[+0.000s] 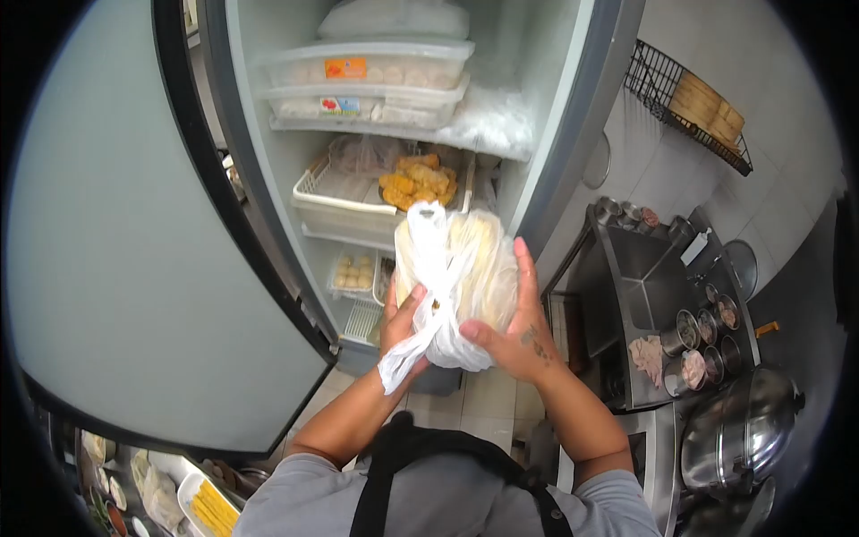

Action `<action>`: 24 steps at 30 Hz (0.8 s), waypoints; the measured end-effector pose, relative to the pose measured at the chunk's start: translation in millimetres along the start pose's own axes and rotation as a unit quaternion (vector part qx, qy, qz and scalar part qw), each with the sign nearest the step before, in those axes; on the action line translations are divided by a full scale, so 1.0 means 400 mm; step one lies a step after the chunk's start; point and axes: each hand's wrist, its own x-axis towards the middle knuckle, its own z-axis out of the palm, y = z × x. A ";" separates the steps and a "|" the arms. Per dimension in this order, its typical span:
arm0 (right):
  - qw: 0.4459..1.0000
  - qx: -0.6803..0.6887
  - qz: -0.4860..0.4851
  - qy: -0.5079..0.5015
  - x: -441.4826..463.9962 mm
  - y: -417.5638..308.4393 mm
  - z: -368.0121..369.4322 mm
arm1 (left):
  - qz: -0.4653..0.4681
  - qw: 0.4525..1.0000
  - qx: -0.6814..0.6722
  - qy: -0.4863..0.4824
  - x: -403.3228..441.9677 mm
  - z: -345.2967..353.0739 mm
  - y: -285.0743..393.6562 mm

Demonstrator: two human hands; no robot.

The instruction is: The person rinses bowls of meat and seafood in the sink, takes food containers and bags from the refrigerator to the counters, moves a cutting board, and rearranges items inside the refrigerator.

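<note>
Between my two hands is a white plastic bag (479, 259) with its top knotted; pale yellowish contents show through, their kind unclear. My left hand (401, 320) presses on its left side, thumb in front and the other fingers partly hidden. On the right side, my right hand (514, 336) grips it with the thumb across the front and fingers along the edge. The bag is in front of an open upright fridge, near a white basket (309, 201) holding orange-yellow fried-looking pieces (419, 182).
Lidded plastic tubs (376, 67) are stacked on the upper fridge shelf. A tray of round pale items (354, 271) sits lower. The open fridge door (161, 224) is at left. At right are a steel sink (640, 300), several metal pots (687, 331) and a large steamer (738, 430).
</note>
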 end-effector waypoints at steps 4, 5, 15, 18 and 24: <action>0.964 -0.238 -0.120 0.022 0.061 -0.169 -0.042 | 0.043 0.994 0.103 -0.017 0.112 0.172 0.099; 0.962 -0.226 -0.145 0.048 0.094 -0.186 -0.049 | 0.058 0.988 0.138 -0.037 0.140 0.224 0.128; 0.956 0.212 -0.176 0.100 0.452 -0.281 -0.090 | 0.069 0.829 0.485 -0.270 0.442 0.587 0.378; 0.954 0.237 -0.143 0.111 0.487 -0.312 -0.097 | 0.059 0.770 0.587 -0.244 0.485 0.653 0.387; 0.939 0.237 -0.156 0.194 0.609 -0.271 -0.096 | -0.014 0.777 0.583 -0.237 0.697 0.663 0.366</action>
